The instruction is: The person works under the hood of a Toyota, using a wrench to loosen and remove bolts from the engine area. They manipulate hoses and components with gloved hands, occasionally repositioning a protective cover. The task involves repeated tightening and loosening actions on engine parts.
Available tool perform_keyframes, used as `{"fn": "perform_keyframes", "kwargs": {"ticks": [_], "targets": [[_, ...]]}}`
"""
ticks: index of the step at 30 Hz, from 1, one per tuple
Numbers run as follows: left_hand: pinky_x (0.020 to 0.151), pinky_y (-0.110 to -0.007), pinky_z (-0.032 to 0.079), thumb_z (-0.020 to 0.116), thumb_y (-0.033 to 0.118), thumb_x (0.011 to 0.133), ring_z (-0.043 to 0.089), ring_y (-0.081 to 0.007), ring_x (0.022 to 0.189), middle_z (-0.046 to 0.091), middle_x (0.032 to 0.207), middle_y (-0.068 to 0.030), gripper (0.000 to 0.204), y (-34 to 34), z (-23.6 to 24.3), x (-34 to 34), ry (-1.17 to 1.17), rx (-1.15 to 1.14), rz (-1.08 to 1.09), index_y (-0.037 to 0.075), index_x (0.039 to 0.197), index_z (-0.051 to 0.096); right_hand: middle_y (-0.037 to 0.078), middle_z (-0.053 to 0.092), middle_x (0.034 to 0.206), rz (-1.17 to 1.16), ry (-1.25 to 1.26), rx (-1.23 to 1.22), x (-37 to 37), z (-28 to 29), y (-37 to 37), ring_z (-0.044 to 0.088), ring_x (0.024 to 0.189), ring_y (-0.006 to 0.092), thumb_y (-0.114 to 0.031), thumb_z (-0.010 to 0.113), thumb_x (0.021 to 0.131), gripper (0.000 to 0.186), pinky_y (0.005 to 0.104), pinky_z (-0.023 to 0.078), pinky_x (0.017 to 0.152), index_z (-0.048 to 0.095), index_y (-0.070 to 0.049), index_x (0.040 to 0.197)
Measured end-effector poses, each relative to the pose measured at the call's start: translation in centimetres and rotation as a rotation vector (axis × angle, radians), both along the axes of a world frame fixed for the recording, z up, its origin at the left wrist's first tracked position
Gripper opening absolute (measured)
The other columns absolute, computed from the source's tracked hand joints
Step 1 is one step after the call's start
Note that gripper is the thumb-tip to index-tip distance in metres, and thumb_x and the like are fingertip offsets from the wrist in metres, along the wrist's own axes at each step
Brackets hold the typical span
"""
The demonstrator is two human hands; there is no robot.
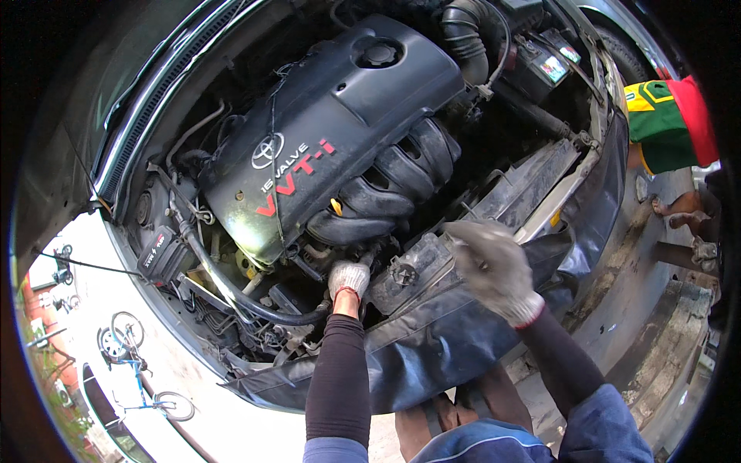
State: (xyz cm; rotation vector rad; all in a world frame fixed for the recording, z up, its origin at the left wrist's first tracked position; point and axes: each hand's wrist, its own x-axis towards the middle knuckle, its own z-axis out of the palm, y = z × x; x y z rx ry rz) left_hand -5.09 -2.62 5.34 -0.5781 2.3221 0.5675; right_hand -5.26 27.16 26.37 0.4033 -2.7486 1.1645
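My left hand (350, 279), in a pale knitted glove with a red-trimmed cuff, reaches down into the engine bay in front of the ribbed black intake manifold (390, 189). Its fingers disappear among dark parts beside the radiator cap (404, 273), so what they touch is hidden. My right hand (495, 270), gloved the same way, hovers over the radiator's top edge (432, 258). Motion smears its fingers, and no object shows in it. Beyond both hands lies the large black plastic engine cover (332, 116) with red lettering.
A thick black hose (255, 307) curves left of my left arm. Black sheeting (432, 355) drapes the car's front edge. The battery (540, 65) sits far right. Another person in a green, yellow and red garment (668, 123) is at the right. Bicycles (143, 378) stand outside at left.
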Motion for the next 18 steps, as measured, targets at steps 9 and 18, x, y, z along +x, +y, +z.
{"fn": "perform_keyframes", "kwargs": {"ticks": [9, 18], "targets": [[0.103, -0.049, 0.052, 0.067, 0.06, 0.092, 0.064, -0.0429, 0.125, 0.071, 0.127, -0.0252, 0.064, -1.0, -0.5, 0.9, 0.132, -0.001, -0.033, 0.002, 0.119, 0.075, 0.012, 0.068, 0.129, -0.076, 0.038, 0.439, 8.0, -3.7, 8.4, 0.063, 0.118, 0.0349, -0.01, 0.068, 0.086, 0.037, 0.0514, 0.045, 0.109, 0.067, -0.008, 0.122], [0.105, -0.049, 0.051, 0.045, 0.031, 0.11, 0.064, -0.0416, 0.125, 0.066, 0.14, -0.0209, 0.041, -1.3, -1.5, -0.2, -0.085, -0.13, -0.508, 0.008, 0.137, 0.065, 0.009, 0.065, 0.133, -0.069, 0.034, 0.458, 8.7, -4.6, 8.8, 0.061, 0.12, 0.0331, -0.012, 0.071, 0.084, 0.037, 0.052, 0.043, 0.111, 0.067, -0.01, 0.121]]}}
